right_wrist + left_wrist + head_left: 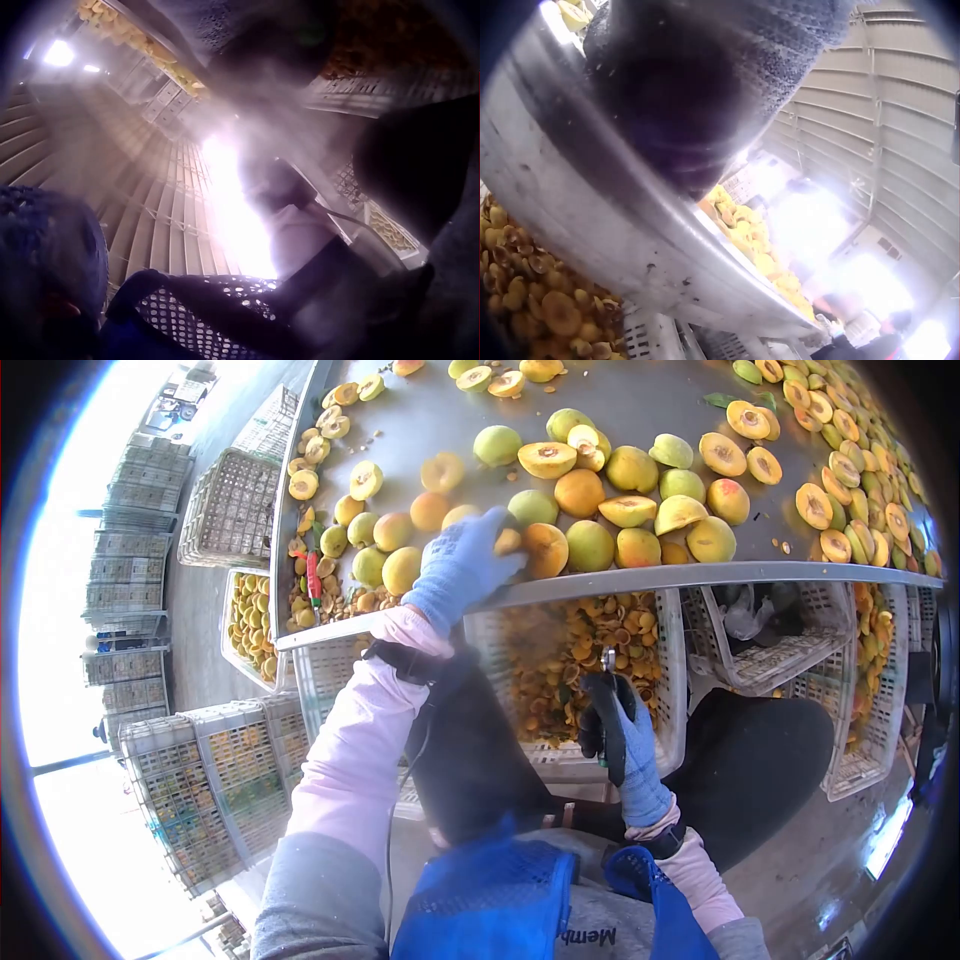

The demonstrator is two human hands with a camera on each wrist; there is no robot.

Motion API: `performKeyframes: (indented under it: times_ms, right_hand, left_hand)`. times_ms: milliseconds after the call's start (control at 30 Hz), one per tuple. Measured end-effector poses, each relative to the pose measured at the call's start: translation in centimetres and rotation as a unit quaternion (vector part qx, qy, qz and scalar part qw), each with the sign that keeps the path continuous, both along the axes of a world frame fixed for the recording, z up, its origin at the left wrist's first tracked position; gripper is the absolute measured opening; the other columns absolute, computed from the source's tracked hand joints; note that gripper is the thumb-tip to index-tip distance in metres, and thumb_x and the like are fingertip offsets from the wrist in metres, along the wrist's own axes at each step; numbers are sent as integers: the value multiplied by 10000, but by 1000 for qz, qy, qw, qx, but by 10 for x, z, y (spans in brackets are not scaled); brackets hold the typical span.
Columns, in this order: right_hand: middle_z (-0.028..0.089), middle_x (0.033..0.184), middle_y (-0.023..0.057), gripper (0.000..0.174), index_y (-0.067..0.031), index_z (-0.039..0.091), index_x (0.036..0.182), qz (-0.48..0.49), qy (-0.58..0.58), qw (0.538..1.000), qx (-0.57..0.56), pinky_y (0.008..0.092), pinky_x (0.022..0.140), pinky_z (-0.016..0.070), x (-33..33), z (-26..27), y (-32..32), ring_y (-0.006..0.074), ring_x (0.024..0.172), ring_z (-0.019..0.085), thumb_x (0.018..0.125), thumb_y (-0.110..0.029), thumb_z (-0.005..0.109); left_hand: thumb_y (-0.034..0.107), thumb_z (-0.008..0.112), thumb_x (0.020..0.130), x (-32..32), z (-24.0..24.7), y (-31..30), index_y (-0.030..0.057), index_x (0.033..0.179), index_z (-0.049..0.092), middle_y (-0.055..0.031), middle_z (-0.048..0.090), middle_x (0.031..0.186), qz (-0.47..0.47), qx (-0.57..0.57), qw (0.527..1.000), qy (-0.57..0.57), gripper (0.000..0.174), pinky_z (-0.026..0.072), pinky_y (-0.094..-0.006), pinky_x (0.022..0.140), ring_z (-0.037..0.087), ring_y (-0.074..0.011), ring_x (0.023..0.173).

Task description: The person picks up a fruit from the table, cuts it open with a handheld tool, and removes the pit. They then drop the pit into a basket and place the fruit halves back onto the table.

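At the metal table's near edge, my gloved left hand (465, 565) has its thumb and fingers around a yellow-orange fruit (508, 541), mostly covered by the glove. Whole green and orange fruits and cut halves (547, 459) lie beside and beyond it. Low over a crate of small cut pieces (560, 690), my right hand (628, 745) grips a tool with a shiny metal ring tip (608, 658); its fingers curl round the handle. The left wrist view shows the dark underside of the left glove (682, 97) over the table rim (630, 202). The right wrist view is blurred.
A red-handled tool (314, 580) lies at the table's left end among pits and scraps. A crate with a plastic bag (748, 612) stands below the table, right of the scraps crate. Stacked crates (215, 790) stand at the left, and halves cover the table's right end.
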State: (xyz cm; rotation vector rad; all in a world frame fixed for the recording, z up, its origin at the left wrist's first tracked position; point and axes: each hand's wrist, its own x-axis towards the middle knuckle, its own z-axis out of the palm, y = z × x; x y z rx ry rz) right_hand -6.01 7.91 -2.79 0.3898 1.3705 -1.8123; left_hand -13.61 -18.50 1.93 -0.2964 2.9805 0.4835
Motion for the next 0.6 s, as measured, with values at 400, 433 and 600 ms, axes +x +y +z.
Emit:
performKeyframes:
  times_ms: [400, 433, 600]
  right_hand:
    - [604, 993, 173, 397, 60, 435, 1278, 105, 406, 907, 38, 341, 701, 484, 13, 32, 14, 239, 810, 599, 950, -147, 517]
    - [594, 992, 139, 398, 55, 410, 1307, 127, 419, 898, 33, 316, 687, 471, 12, 36, 15, 175, 768, 580, 963, -120, 504]
    - [633, 863, 207, 260, 33, 538, 1070, 96, 567, 811, 109, 394, 627, 495, 8, 45, 15, 383, 764, 641, 901, -162, 565]
  left_hand:
    - [218, 570, 928, 88, 27, 120, 23, 1180, 589, -82, 613, 1061, 210, 684, 686, 129, 319, 477, -281, 836, 605, -146, 882]
    - [215, 563, 933, 91, 27, 128, 25, 1200, 574, -92, 601, 1086, 230, 727, 630, 148, 328, 477, -286, 844, 604, -156, 887]
    - [176, 551, 942, 106, 2, 139, -30, 1173, 534, -113, 590, 1014, 144, 409, 870, 236, 309, 502, -285, 743, 597, -163, 846]
